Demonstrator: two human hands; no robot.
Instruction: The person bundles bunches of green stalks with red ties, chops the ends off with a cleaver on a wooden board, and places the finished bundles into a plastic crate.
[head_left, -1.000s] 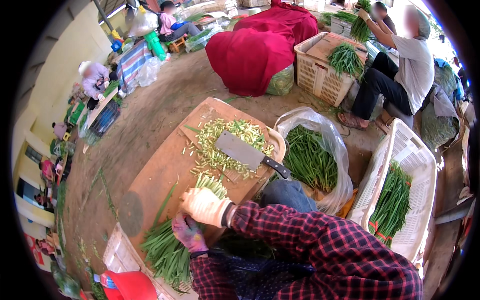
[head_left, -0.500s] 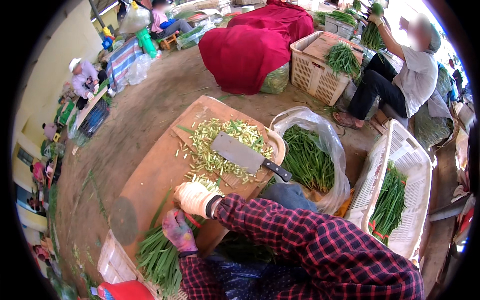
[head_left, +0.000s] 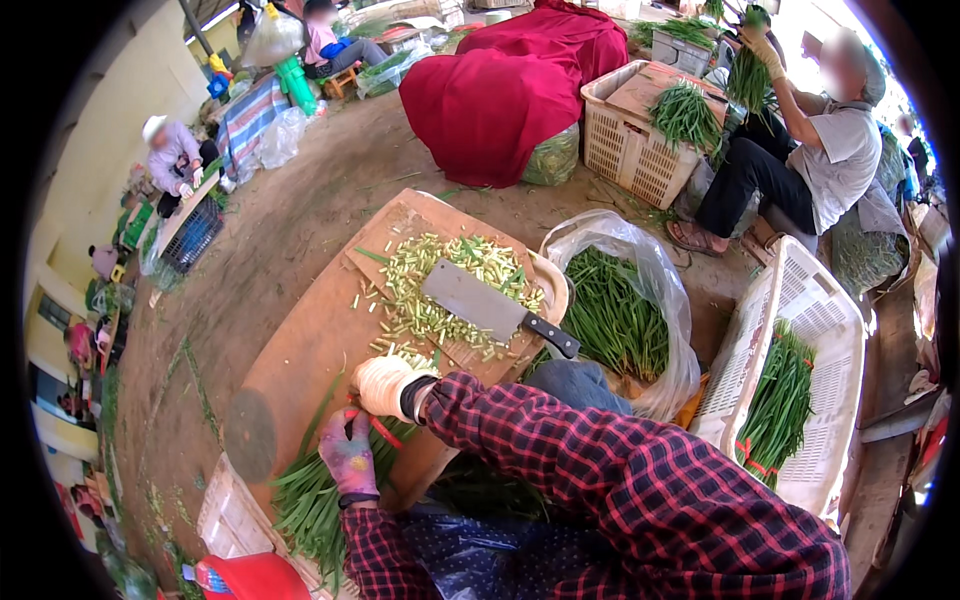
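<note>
At the near left side of the wooden board, a bunch of long green stalks lies with its leaves fanned toward the lower edge and its pale cut ends showing past the right hand. A second ago the left hand was tucked against the right one, with no red band to be seen; now it sits lower and further left, and the band shows as a loop by the stalks. The left thumb and forefinger curve round a gap, their tips together, seemingly pinching a red end of the band. The right fingers are bent over the stalks, but their tips are hidden, so I cannot tell what they grip. The cleaver has stayed flat on the chopped pieces. Off to the right, the co-worker's raised bunch now hangs closer to that person's body than a second ago.
</note>
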